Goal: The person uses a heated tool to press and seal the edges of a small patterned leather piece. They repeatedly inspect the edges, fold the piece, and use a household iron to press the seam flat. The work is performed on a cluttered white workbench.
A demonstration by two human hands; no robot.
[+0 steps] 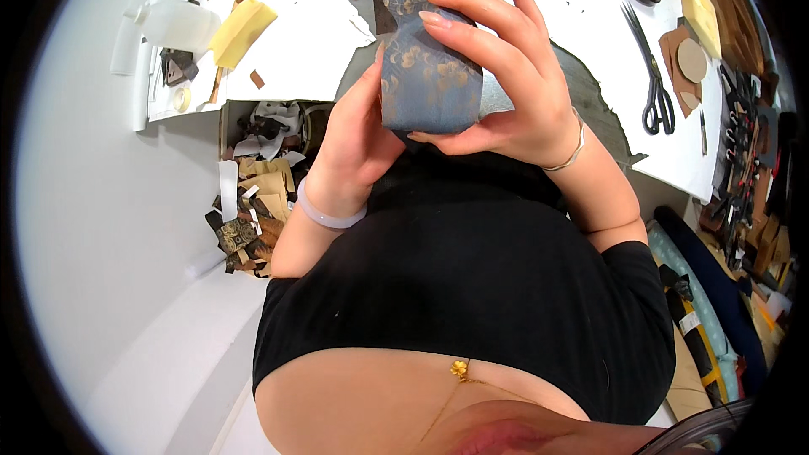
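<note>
Close in front of me, above the worktable's near edge, I hold a blue-grey fabric piece (pixel 431 88) with a gold floral pattern. It looks curved or folded over, with a darker inner side showing at its upper left. My left hand (pixel 352 135) is closed at its left edge, the thumb upright against it and the other fingers mostly hidden. My right hand (pixel 527 76) wraps its right side, with fingertips over the top and the thumb beneath the lower edge. Whether the piece is a finished pouch or a loose cover, I cannot tell.
Black scissors (pixel 656 101) lie on the white table covering (pixel 594 34) at the right, beside brown leather scraps (pixel 674 55). A yellow piece (pixel 243 31) and a translucent bottle (pixel 179 25) are at the left. Below them, a bin holds offcuts (pixel 268 181). Fabric rolls (pixel 704 286) stand right.
</note>
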